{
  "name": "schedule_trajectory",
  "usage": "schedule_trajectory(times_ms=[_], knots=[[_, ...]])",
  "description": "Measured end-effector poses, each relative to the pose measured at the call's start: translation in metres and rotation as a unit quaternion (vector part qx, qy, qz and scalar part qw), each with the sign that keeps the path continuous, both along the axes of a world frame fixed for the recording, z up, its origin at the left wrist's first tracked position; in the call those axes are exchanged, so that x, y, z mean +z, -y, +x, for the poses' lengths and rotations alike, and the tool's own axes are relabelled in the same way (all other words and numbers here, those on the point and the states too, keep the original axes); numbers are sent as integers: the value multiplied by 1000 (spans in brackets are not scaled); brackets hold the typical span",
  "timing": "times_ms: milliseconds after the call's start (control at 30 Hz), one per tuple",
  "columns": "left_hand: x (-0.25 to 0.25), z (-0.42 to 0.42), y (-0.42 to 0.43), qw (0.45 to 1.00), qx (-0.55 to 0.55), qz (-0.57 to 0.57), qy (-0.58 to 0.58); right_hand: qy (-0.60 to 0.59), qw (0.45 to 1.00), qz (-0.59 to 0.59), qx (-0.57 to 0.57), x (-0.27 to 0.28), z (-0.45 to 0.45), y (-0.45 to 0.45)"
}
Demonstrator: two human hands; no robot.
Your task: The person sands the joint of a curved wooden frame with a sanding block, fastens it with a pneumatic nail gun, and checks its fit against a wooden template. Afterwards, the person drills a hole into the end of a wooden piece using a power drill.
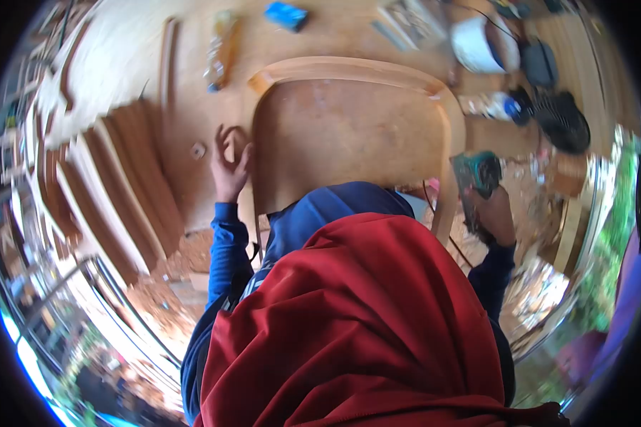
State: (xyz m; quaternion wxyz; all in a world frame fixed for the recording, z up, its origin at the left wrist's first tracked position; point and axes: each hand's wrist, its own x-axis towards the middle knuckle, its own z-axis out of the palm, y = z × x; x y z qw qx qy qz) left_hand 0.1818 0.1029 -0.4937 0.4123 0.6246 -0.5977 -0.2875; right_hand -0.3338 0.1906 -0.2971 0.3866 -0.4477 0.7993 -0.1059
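Note:
A curved wooden frame (349,67), like a chair back, lies on the workbench with its open end toward my body. My left hand (231,165) is beside the frame's left side, fingers apart and slightly curled, holding nothing I can see. A small ring-like piece (199,150) lies just left of it. At the frame's right side, my right hand (493,213) is wrapped round a green electric sander (483,173). The sander's flat dark side faces the frame's outer edge; I cannot tell whether they touch. Blur hides finer detail of the right fingers.
Curved wooden pieces (114,185) are stacked at the left. Across the bench (185,128) are a clear bottle (221,50), a blue box (285,16), a white bucket (483,44), a second bottle (493,107) and a black sandal (563,121). Wood shavings cover the ground.

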Motion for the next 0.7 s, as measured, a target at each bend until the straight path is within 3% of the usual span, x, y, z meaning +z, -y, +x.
schedule_trajectory(times_ms=[100, 167, 267, 300, 333, 367, 400, 433, 567, 667, 700], knots=[[-7, -10, 26, 996, -48, -4, 72, -133, 989, -43, -53, -34, -60, -25], [-24, -2, 41, 983, -72, -31, 165, -251, 959, -132, -11, -89, -114, -43], [-33, 4, 51, 979, -68, -48, 188, -322, 932, -155, -63, -130, -137, -41], [-17, -11, 48, 996, -59, 54, -33, -330, 929, -161, -51, -160, -164, -52], [-23, -6, 51, 990, -68, -29, 124, -332, 927, -172, -27, -186, -190, -48], [-33, -4, 51, 994, -44, 17, 96, -333, 934, -118, -47, -174, -181, -33], [2, -21, 49, 982, -40, 3, 185, -341, 929, -132, -59, -174, -183, -25], [10, -24, 52, 982, -46, 31, 180, -359, 926, -93, -72, -172, -183, -12], [23, -32, 66, 973, -40, 7, 229, -404, 895, -186, 8, -201, -209, 33], [12, -27, 70, 973, -35, 7, 229, -280, 938, -193, 69, -261, -291, 48], [11, -28, 67, 974, -32, 16, 222, -294, 931, -194, 92, -254, -284, 52]])
